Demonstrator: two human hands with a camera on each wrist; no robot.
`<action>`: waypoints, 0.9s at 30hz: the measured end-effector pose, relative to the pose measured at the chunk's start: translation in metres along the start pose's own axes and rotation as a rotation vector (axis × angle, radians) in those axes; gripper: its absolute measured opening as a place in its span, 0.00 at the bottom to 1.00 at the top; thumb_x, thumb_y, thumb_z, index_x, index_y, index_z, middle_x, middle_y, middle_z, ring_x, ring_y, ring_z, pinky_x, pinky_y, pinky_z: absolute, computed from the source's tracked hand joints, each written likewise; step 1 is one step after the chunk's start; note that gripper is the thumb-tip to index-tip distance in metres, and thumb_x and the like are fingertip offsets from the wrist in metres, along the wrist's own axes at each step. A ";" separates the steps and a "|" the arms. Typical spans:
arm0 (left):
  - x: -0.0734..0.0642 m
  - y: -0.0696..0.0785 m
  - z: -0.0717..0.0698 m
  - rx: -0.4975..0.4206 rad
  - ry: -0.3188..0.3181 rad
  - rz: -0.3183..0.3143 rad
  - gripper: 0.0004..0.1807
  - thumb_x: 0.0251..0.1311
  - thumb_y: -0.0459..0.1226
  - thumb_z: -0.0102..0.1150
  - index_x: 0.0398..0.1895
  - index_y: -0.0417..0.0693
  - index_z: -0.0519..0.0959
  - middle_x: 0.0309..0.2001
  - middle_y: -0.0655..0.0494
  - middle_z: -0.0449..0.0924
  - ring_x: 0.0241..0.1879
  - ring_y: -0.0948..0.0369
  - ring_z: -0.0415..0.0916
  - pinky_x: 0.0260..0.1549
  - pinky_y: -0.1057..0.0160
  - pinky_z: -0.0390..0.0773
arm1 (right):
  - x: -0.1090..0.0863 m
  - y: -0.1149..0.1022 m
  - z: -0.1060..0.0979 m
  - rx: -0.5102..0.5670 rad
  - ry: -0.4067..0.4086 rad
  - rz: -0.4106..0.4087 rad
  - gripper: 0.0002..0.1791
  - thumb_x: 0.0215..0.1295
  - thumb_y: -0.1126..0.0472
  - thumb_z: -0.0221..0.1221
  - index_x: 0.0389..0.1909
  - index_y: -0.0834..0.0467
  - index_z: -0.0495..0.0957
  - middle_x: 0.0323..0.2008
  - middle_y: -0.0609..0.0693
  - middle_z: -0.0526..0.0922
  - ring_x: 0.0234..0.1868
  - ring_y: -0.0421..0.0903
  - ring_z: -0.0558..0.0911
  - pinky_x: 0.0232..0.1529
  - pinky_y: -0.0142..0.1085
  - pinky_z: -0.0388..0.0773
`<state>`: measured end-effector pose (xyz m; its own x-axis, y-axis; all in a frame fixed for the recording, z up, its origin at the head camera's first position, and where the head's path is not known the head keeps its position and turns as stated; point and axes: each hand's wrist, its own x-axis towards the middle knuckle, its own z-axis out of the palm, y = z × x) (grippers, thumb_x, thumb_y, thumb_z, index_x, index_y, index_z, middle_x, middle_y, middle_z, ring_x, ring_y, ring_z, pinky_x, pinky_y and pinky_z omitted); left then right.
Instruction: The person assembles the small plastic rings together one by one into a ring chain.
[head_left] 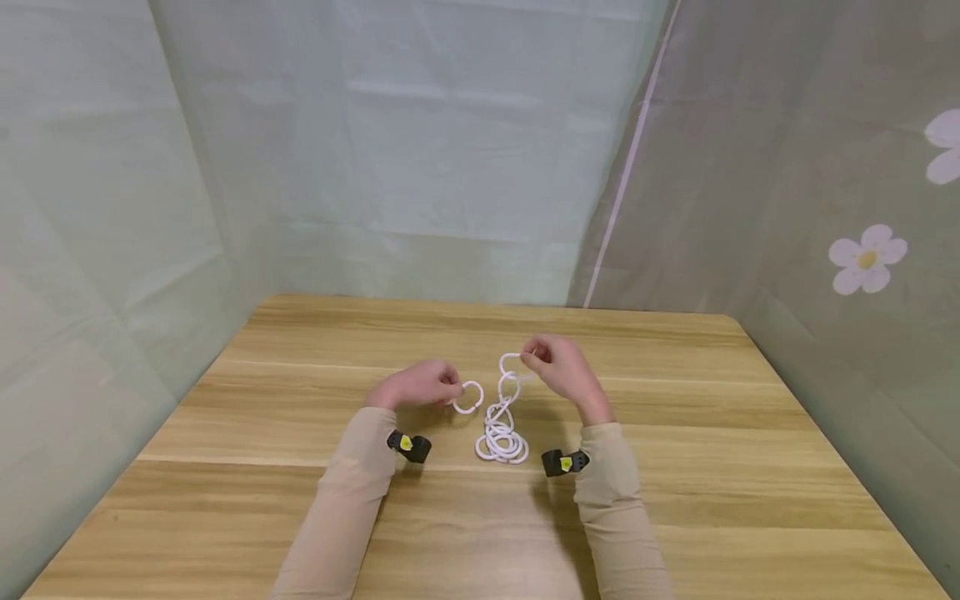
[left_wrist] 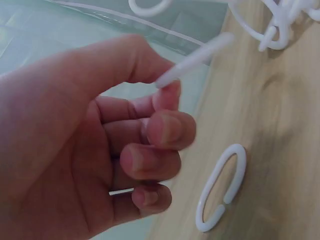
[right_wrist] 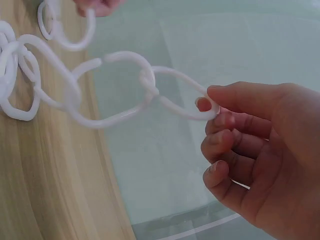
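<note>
My left hand (head_left: 420,385) pinches a single white plastic ring (head_left: 482,394) between thumb and index finger, its other fingers curled below. In the left wrist view this ring (left_wrist: 195,59) appears edge-on. My right hand (head_left: 562,368) pinches the end link (right_wrist: 182,77) of a white chain of similar rings. A second link (right_wrist: 117,121) hangs from it, and the chain runs down to a heap of links (head_left: 498,431) on the table between the hands. Another loose ring (left_wrist: 241,167), with a small gap in its loop, lies on the table under my left hand.
The wooden table (head_left: 675,500) spreads around both hands. Pale cloth hangs (head_left: 450,167) behind and to the left, and a grey flowered cloth (head_left: 750,208) hangs to the right. Black wrist cameras (head_left: 411,447) sit on the beige sleeves (head_left: 352,492).
</note>
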<state>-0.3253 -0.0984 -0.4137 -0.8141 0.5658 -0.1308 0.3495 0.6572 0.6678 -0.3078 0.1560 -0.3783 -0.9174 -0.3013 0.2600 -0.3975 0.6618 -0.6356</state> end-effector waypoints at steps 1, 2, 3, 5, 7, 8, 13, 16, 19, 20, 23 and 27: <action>0.000 0.000 0.000 -0.007 0.010 0.010 0.10 0.62 0.36 0.51 0.31 0.38 0.78 0.19 0.58 0.71 0.21 0.65 0.65 0.25 0.68 0.66 | 0.000 0.000 0.000 0.017 0.001 0.012 0.05 0.65 0.62 0.59 0.35 0.61 0.80 0.23 0.51 0.77 0.24 0.41 0.73 0.28 0.32 0.69; 0.001 0.000 -0.001 -0.019 0.018 0.024 0.10 0.63 0.36 0.51 0.31 0.37 0.77 0.20 0.57 0.71 0.21 0.64 0.65 0.25 0.68 0.66 | 0.000 0.000 0.001 0.036 0.002 0.022 0.05 0.65 0.63 0.59 0.35 0.61 0.79 0.23 0.52 0.78 0.23 0.41 0.74 0.28 0.32 0.70; 0.001 -0.001 -0.001 -0.037 0.027 0.033 0.11 0.64 0.36 0.51 0.33 0.36 0.77 0.20 0.56 0.71 0.22 0.64 0.66 0.26 0.68 0.67 | 0.000 0.001 0.001 0.056 0.001 0.035 0.05 0.65 0.63 0.58 0.35 0.62 0.79 0.22 0.52 0.78 0.23 0.41 0.74 0.27 0.32 0.71; 0.002 -0.001 -0.002 -0.064 0.051 0.047 0.11 0.66 0.37 0.51 0.36 0.36 0.77 0.22 0.52 0.73 0.23 0.62 0.68 0.26 0.67 0.69 | 0.000 0.002 0.002 0.101 -0.001 0.061 0.05 0.65 0.65 0.58 0.34 0.63 0.78 0.21 0.53 0.79 0.21 0.42 0.76 0.26 0.32 0.72; 0.002 0.000 -0.004 -0.088 0.088 0.064 0.10 0.67 0.38 0.53 0.37 0.38 0.76 0.25 0.47 0.76 0.26 0.58 0.72 0.27 0.65 0.71 | 0.001 0.003 0.003 0.143 -0.003 0.085 0.04 0.65 0.65 0.57 0.34 0.64 0.77 0.21 0.54 0.80 0.21 0.43 0.78 0.26 0.31 0.73; 0.002 0.001 -0.004 -0.098 0.111 0.074 0.09 0.68 0.38 0.53 0.37 0.38 0.76 0.27 0.45 0.77 0.27 0.55 0.73 0.28 0.65 0.72 | 0.001 0.004 0.004 0.160 -0.005 0.097 0.04 0.65 0.66 0.57 0.34 0.64 0.77 0.21 0.54 0.80 0.21 0.43 0.78 0.27 0.31 0.74; 0.001 0.008 -0.006 -0.139 0.234 0.135 0.08 0.68 0.39 0.55 0.36 0.43 0.77 0.30 0.40 0.78 0.33 0.42 0.77 0.29 0.65 0.72 | 0.002 0.008 0.007 0.278 -0.022 0.154 0.05 0.65 0.66 0.56 0.35 0.66 0.75 0.20 0.53 0.81 0.20 0.43 0.79 0.27 0.32 0.74; 0.003 0.011 -0.006 -0.175 0.266 0.178 0.07 0.68 0.39 0.55 0.36 0.43 0.77 0.29 0.38 0.78 0.33 0.39 0.75 0.30 0.66 0.71 | 0.002 0.010 0.008 0.367 -0.059 0.192 0.08 0.66 0.66 0.54 0.38 0.69 0.75 0.19 0.50 0.80 0.20 0.40 0.78 0.25 0.31 0.72; 0.004 0.014 -0.005 -0.189 0.279 0.204 0.07 0.67 0.38 0.56 0.36 0.44 0.77 0.28 0.41 0.79 0.31 0.43 0.76 0.30 0.66 0.73 | 0.003 0.012 0.009 0.431 -0.101 0.222 0.10 0.66 0.65 0.51 0.38 0.69 0.75 0.18 0.47 0.78 0.19 0.38 0.77 0.24 0.30 0.70; 0.004 0.015 -0.005 -0.189 0.283 0.210 0.06 0.67 0.38 0.56 0.36 0.44 0.77 0.27 0.43 0.79 0.30 0.46 0.76 0.30 0.66 0.73 | 0.003 0.012 0.009 0.445 -0.113 0.230 0.10 0.66 0.64 0.50 0.37 0.69 0.75 0.17 0.46 0.77 0.18 0.38 0.76 0.24 0.30 0.69; 0.005 0.017 -0.004 -0.173 0.297 0.219 0.06 0.67 0.39 0.57 0.35 0.46 0.77 0.25 0.50 0.78 0.27 0.54 0.75 0.30 0.65 0.74 | 0.003 0.014 0.010 0.469 -0.146 0.249 0.10 0.66 0.63 0.47 0.31 0.65 0.74 0.14 0.45 0.74 0.16 0.39 0.74 0.23 0.30 0.68; 0.004 0.019 -0.002 -0.161 0.300 0.240 0.05 0.66 0.37 0.57 0.36 0.44 0.77 0.25 0.47 0.78 0.25 0.59 0.74 0.29 0.66 0.73 | 0.002 0.015 0.012 0.496 -0.165 0.253 0.12 0.66 0.63 0.46 0.25 0.61 0.71 0.13 0.45 0.73 0.15 0.40 0.72 0.22 0.28 0.67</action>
<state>-0.3232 -0.0842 -0.3997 -0.8258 0.5074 0.2463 0.4884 0.4248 0.7622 -0.3157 0.1572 -0.3955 -0.9516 -0.3052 -0.0354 -0.0734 0.3378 -0.9384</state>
